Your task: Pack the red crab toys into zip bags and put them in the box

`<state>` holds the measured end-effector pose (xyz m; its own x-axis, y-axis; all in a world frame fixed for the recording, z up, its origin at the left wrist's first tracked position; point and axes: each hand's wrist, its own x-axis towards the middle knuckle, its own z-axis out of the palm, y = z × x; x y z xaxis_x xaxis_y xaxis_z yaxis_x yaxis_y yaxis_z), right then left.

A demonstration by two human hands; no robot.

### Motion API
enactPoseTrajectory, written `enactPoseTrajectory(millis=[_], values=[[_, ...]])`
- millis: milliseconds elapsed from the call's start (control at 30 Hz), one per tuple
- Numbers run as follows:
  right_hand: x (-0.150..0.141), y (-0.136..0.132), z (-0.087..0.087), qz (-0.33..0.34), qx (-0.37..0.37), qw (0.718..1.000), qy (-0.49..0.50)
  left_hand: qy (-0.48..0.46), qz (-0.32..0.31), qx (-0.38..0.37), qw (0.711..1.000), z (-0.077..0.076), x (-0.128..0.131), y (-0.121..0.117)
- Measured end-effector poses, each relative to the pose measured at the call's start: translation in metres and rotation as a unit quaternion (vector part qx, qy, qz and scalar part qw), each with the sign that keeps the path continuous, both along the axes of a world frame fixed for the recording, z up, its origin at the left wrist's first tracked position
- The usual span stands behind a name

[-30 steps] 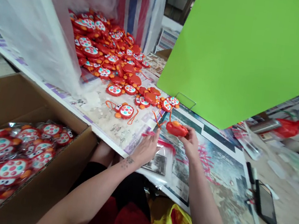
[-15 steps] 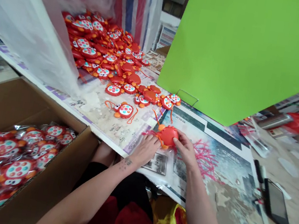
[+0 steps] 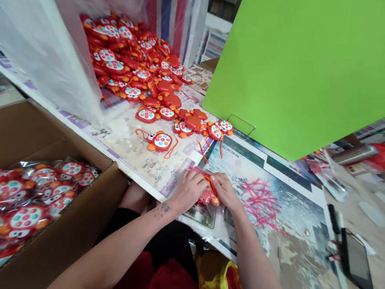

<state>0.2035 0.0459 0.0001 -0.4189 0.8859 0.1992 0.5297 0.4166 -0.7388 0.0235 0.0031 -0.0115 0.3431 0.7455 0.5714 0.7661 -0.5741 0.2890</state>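
A red crab-shaped toy [image 3: 208,197] with orange parts and an orange cord lies between my hands, low over the near edge of the table. Clear plastic shows around it, seemingly a bag. My left hand [image 3: 190,188] is closed at its left side, fingers curled over the plastic, with a bit of pink strip by the fingertips. From the right, my right hand [image 3: 224,191] closes on the toy's upper end near the cord; its fingertips are partly hidden. To the right of my hands is a pile of pink ties [image 3: 260,200].
A heap of similar red toys [image 3: 135,66] spills from a white sack [image 3: 43,30] at the back left. One loose toy [image 3: 160,141] lies nearer. A carton [image 3: 92,187] holds bagged toys at left. A green board [image 3: 298,64] stands behind; a phone [image 3: 358,261] lies right.
The toy has moved down toward me and now sits lower between my hands, with clear plastic around it. My right hand has come left and closer to my left hand.
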Motion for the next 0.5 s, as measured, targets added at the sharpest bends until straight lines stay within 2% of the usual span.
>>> enactPoseTrajectory(millis=[67, 133, 233, 367, 500], values=[[0.003, 0.0, 0.001, -0.019, 0.031, 0.999, -0.004, -0.018, -0.005, -0.003, 1.0, -0.001, 0.0, 0.002], [0.011, 0.0, 0.001, -0.081, 0.054, 0.995, -0.014, -0.04, -0.016, -0.019, 0.999, -0.001, 0.001, 0.004], [0.025, -0.003, 0.002, -0.156, 0.036, 0.986, -0.053, -0.057, -0.027, -0.06, 0.996, -0.002, 0.0, 0.006], [0.036, -0.009, 0.005, -0.175, -0.014, 0.978, -0.113, -0.062, -0.035, -0.105, 0.992, 0.001, 0.0, 0.006], [0.035, -0.01, 0.004, -0.14, -0.015, 0.986, -0.086, -0.056, -0.034, -0.104, 0.992, 0.005, -0.001, 0.003]])
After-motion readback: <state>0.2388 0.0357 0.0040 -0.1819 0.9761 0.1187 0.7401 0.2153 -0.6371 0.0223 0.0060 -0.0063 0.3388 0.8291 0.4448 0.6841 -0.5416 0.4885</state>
